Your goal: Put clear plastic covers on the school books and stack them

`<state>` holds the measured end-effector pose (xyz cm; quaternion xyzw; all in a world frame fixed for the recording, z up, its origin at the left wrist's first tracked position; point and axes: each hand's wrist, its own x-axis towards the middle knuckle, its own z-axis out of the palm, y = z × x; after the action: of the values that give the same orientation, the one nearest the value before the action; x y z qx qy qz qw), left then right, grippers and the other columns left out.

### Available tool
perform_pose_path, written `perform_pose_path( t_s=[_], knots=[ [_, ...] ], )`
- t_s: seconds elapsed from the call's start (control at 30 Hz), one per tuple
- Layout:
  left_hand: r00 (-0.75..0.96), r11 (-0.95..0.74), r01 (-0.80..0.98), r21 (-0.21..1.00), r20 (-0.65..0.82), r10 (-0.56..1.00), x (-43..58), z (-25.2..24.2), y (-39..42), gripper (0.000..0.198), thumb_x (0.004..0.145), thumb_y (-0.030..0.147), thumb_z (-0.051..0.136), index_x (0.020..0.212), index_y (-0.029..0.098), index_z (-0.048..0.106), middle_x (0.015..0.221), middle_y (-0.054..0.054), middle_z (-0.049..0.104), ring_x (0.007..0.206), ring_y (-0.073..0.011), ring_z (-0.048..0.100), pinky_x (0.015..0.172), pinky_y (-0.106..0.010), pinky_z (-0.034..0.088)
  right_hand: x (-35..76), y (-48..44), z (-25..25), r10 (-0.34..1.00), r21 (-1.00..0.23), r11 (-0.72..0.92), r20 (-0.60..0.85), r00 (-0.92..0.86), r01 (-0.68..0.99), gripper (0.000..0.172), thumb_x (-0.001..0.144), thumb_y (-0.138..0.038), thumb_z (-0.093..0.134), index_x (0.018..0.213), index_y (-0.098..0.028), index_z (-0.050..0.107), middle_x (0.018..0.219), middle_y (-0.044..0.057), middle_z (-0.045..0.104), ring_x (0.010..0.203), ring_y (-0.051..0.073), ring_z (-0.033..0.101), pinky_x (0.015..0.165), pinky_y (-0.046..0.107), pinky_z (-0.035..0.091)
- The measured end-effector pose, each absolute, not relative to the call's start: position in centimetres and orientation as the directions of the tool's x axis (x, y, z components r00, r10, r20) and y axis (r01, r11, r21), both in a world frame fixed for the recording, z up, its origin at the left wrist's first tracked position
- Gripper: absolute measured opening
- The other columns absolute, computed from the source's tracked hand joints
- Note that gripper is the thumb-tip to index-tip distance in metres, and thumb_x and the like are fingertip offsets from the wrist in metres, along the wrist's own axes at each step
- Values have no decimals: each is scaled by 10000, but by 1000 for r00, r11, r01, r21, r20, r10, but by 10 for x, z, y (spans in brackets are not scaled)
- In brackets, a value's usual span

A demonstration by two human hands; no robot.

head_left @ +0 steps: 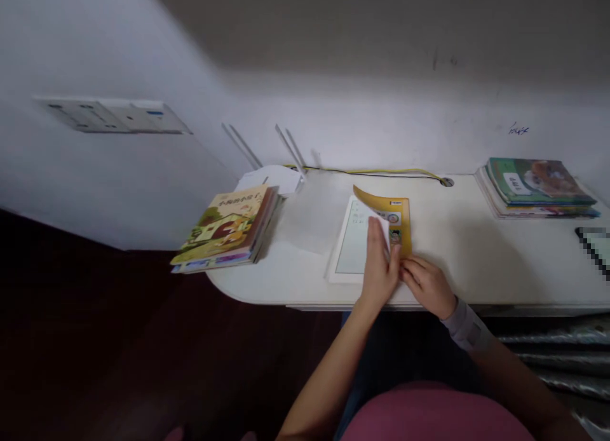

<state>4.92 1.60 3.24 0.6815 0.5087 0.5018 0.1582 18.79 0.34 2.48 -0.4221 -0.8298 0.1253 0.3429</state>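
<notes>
A thin open book with a yellow cover lies on the white desk in front of me. Its left side shows a white page with a pale green panel. On the right, yellow with small round pictures, a leaf curls up at the top. My left hand rests upright along the middle of the book, fingers stretched out and together against the page, thumb to the right. At the lower right corner, my right hand has its fingertips closed on the book's edge. A band circles the right wrist.
On the left of the desk stands a stack of picture books, with a white router behind it. Another book stack is at the back right, near a dark-edged device. A yellow cable runs along the wall.
</notes>
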Motion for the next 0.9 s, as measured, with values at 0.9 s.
perform_pose_path(
  t_s=[0.9],
  knots=[
    [692,-708,705,41,178,700,128,13,25,605,879,580,337,1325,192,469,1405,-110,429,1300,-309,370,1070,-495,255,331,8,-11,813,-213,561,321,-485,800,431,937,-276,366,1274,-41,498,1326,199,499,1284,256,401,1046,465,389]
  ],
)
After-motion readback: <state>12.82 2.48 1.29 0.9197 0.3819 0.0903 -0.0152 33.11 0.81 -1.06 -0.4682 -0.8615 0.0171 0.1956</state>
